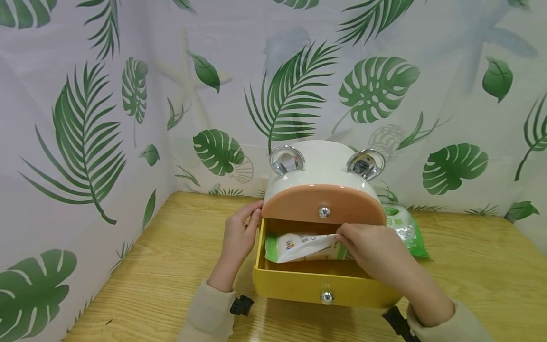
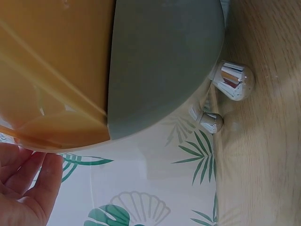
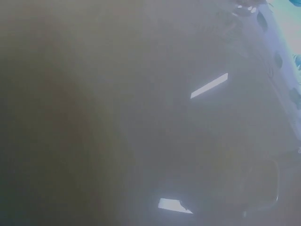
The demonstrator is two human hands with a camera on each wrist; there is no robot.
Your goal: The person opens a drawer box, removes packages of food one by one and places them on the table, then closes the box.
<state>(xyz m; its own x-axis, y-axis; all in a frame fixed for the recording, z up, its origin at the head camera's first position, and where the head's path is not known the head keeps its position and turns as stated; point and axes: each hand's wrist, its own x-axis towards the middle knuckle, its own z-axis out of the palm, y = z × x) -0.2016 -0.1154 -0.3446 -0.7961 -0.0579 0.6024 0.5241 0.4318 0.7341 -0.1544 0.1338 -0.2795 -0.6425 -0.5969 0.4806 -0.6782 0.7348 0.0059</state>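
Observation:
A storage box (image 1: 325, 166) with a white rounded top and round silver ears stands on the table, its orange upper drawer (image 1: 295, 203) closed. The yellow lower drawer (image 1: 290, 285) is pulled out. Inside it lies a white and green soft packet (image 1: 295, 247), apparently wipes, whose right end my right hand (image 1: 380, 249) pinches between thumb and fingers. My left hand (image 1: 240, 237) touches the box's left side near the drawer edge, and its fingers (image 2: 47, 174) look fairly straight in the left wrist view. The right wrist view is blurred and shows neither hand nor packet clearly.
Another green and white packet (image 1: 406, 230) lies on the wooden table (image 1: 171, 266) at the box's right side, partly hidden behind it. A leaf-patterned cloth (image 1: 213, 95) hangs close behind the table and along its left.

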